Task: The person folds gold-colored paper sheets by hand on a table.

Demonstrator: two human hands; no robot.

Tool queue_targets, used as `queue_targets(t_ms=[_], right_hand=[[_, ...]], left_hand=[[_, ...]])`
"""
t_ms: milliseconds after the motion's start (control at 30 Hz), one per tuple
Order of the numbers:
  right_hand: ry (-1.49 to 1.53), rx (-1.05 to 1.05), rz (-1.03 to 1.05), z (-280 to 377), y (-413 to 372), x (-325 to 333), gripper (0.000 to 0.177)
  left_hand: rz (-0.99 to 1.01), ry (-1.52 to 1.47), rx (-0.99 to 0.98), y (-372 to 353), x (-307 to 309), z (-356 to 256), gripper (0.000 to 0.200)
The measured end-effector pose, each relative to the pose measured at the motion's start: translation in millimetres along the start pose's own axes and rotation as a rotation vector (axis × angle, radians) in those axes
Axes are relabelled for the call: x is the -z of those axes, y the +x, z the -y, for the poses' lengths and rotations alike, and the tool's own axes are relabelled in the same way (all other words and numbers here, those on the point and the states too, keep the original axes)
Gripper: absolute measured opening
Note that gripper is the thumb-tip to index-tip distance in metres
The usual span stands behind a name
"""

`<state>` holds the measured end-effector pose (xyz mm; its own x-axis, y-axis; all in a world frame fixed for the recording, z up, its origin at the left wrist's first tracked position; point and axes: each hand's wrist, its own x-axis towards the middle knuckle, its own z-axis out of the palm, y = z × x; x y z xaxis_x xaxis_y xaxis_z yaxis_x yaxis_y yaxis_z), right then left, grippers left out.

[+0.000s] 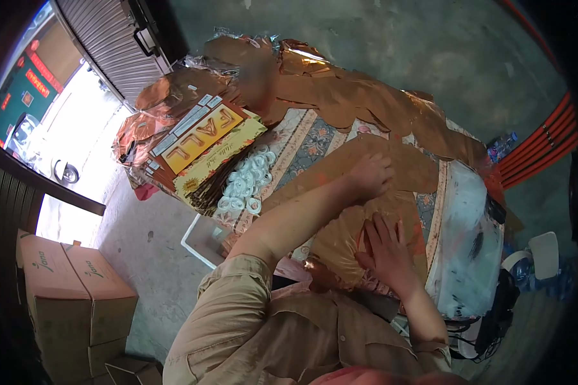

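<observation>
My left hand reaches across the table, its fingers curled closed against a flat brown foil piece. Whatever lies inside those fingers is hidden. Nearer my body, my right hand rests palm down with fingers stretched out. Under it is a creased, shiny brown foil piece. To the left of my forearm sits a pile of small white ring-shaped coils. Beside the coils are stacked printed cards, one reading "FALL" and another "Hello Fall".
More brown foil pieces overlap along the table's far side. A patterned tablecloth shows between them. Clear plastic bags lie at the right edge. A white-rimmed bin stands below the table. Cardboard boxes are stacked at lower left.
</observation>
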<state>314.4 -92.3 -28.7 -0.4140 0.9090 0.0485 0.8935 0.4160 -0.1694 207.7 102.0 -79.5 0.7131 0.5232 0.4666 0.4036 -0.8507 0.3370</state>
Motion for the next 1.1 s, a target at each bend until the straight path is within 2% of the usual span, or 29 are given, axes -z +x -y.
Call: queue_targets(t_ms=[67, 367, 433, 467, 533, 667, 800, 867, 1000, 1100], right_hand=[[-0.009, 0.002, 0.005, -1, -2, -3, 0.067], [-0.013, -0.007, 0.021, -1, -2, 6, 0.068], [0.203, -0.075, 0.023, -6, -3, 13, 0.063], [0.204, -0.072, 0.023, -10, -4, 17, 0.063], [0.249, -0.25, -0.139, -22, -11, 25, 0.053], [0.204, -0.468, -0.162, -46, -30, 36, 0.048], [0.064, -0.532, -0.179, -56, -44, 21, 0.048], [-0.031, -0.501, -0.17, -54, -41, 21, 0.049], [-0.044, -0.501, -0.175, -57, -39, 22, 0.052], [-0.003, -0.583, -0.14, -54, -36, 26, 0.047]], left_hand=[[-0.101, -0.002, -0.012, -5, -4, 1, 0.02], [-0.1, -0.061, 0.021, -7, -7, 2, 0.02], [-0.106, -0.071, 0.01, -6, -7, 0, 0.02], [-0.116, -0.071, 0.011, -8, -5, 1, 0.02], [-0.106, -0.062, 0.026, -10, -3, 1, 0.02], [-0.087, -0.072, 0.029, -8, 0, -1, 0.021], [-0.078, -0.041, -0.019, -7, -5, 1, 0.021], [-0.099, -0.071, 0.004, -8, -3, 2, 0.018], [-0.138, -0.062, -0.018, -8, -3, 0, 0.018], [-0.073, -0.019, 0.019, -7, -1, 1, 0.022]])
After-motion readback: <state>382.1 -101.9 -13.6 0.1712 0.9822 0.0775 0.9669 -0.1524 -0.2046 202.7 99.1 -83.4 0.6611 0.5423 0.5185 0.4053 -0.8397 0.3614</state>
